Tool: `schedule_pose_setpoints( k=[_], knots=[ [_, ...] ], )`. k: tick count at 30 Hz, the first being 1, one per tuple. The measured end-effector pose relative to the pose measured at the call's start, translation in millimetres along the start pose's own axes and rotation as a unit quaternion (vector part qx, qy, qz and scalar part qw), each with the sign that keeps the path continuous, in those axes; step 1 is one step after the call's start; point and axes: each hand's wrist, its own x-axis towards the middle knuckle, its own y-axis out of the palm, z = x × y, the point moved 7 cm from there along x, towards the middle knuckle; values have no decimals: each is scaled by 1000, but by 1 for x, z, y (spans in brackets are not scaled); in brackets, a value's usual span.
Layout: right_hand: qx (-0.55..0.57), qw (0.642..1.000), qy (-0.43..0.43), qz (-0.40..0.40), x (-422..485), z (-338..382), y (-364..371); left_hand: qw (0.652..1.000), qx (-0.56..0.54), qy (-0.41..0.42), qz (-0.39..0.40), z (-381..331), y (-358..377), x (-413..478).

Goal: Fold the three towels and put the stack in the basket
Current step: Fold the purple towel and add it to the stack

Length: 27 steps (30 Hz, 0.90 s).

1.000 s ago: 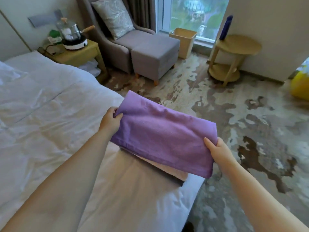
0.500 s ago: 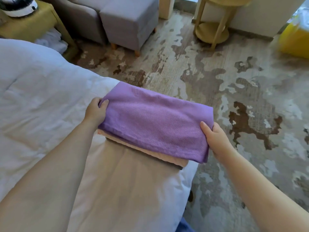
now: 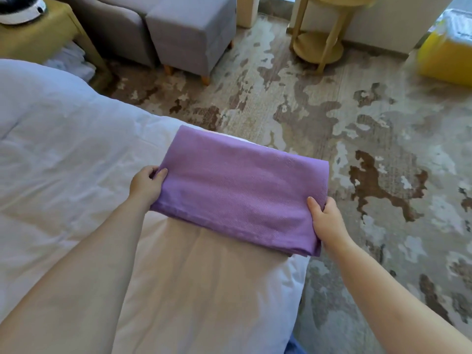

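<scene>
Nearest us, our two forearms reach out over the white bed [image 3: 63, 162]. Our left hand [image 3: 145, 186] grasps the left short end of the folded purple towel [image 3: 237, 190], thumb on top and fingers curled round the edge. Our right hand [image 3: 327, 221] grasps the opposite end the same way, thumb lying on the cloth. The towel lies flat at the corner of the bed, its right end at the mattress edge; we cannot tell what lies beneath it. Beyond the bed spreads a patchy brown and grey carpet [image 3: 332, 123]. Farther off stand a grey footstool [image 3: 191, 39] and a round wooden side table [image 3: 319, 44].
</scene>
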Motion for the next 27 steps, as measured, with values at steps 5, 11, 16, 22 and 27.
schedule_pose_setpoints(
  k=[5,11,16,22,27],
  knots=[
    [-102,994,4,-33,-3,15,-10,977,192,68,-65,-36,-16,-5],
    [-377,892,-247,-27,-8,98,51,870,261,416,39,-137,59,-51],
    [-495,849,-183,24,35,64,81,861,385,312,112,-105,106,-19],
    [-471,874,-117,-34,51,7,44,890,404,180,110,-34,89,22],
    [-464,876,-122,-45,42,27,37,896,394,200,48,-54,72,12]
  ],
)
